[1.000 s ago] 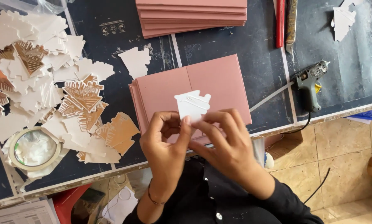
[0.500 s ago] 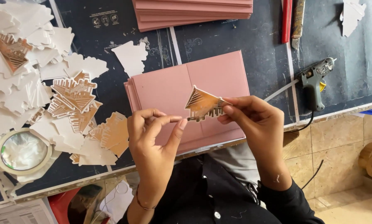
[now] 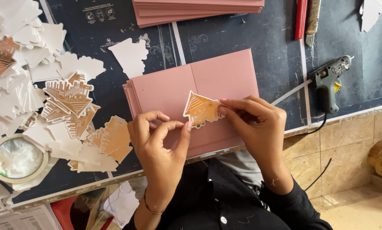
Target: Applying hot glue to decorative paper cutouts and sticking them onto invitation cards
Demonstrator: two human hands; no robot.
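An orange and white tree-shaped cutout (image 3: 201, 110) is held printed side up just above a pile of pink folded cards (image 3: 195, 85). My right hand (image 3: 252, 123) pinches its right edge. My left hand (image 3: 159, 136) has thumb and fingers pressed together at the cutout's lower left corner; what they pinch is too small to tell.
A heap of similar white and orange cutouts (image 3: 50, 93) covers the left of the dark cutting mat (image 3: 97, 38). A tape roll (image 3: 16, 159) lies at lower left. A second pink card stack (image 3: 199, 10) is at the top, a glue gun (image 3: 329, 81) at right.
The cutout was white side up between both hands, then got flipped to its printed side. It now sits lower and flatter over the pink cards, with my left fingers closed at its corner.
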